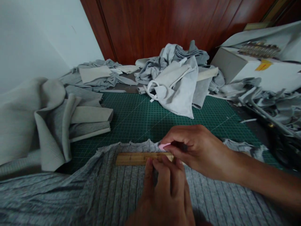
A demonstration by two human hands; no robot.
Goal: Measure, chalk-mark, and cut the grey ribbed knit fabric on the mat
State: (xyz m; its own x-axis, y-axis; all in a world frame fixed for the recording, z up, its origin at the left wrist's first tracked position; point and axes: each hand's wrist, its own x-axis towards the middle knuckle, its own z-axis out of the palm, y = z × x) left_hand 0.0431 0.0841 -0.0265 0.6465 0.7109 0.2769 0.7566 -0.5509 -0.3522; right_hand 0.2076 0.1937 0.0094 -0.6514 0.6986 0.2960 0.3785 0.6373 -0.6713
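Note:
Grey ribbed knit fabric [131, 191] spreads across the near side, its upper edge wavy and uneven. On it, just below that edge, lies a wooden ruler [131, 159], roughly level. My left hand [164, 191] holds the ruler down with bent fingertips, hiding part of its right half. Between the thumb and fingers of my right hand [197, 147] is a small pink piece of tailor's chalk [164, 146]. The chalk is at the fabric just above the ruler's upper edge; whether its tip touches the cloth I cannot tell.
A green cutting mat [131, 110] lies under the fabric. Grey and cream cloth pieces are heaped at left [54, 119] and at the back [174, 78]. A white box [256, 66] stands back right, beside strips of scrap cloth [279, 103] and a dark object [279, 141].

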